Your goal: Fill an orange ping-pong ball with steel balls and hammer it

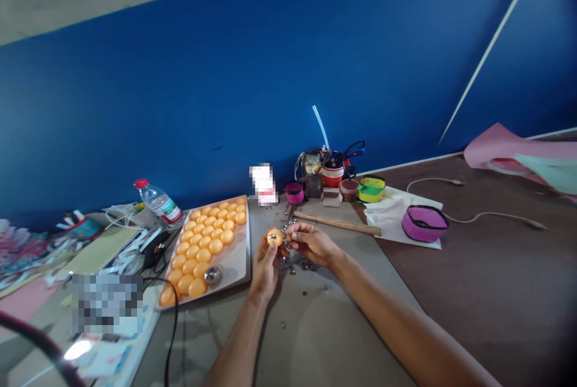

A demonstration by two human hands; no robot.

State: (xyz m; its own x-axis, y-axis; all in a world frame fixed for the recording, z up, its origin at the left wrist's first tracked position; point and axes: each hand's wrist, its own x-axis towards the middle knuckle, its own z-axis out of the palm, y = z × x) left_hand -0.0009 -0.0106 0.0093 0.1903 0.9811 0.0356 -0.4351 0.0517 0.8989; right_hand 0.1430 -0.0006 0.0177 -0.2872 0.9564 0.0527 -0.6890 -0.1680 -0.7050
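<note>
An orange ball (278,233) with small shiny metal pieces on its face is gripped in the fingers of my left hand (265,270). Close beside it on the right, my right hand (315,244) has thumb and forefinger pinched together; what lies between them is too small to make out. Small metal pieces (310,265) are scattered on the grey mat (333,327) under and around both hands. Left of my hands stands a shallow tray (235,258) with rows of orange balls (204,255) and one silver, shiny ball (212,276).
Beyond my right hand lies a wooden stick (340,223). Small fabric containers, one purple (424,224) and one yellow-green (372,189), sit to the right. A red-capped bottle (158,202) leans behind the tray. A black cable (175,327) crosses the left side. A blue wall (234,86) closes off the back.
</note>
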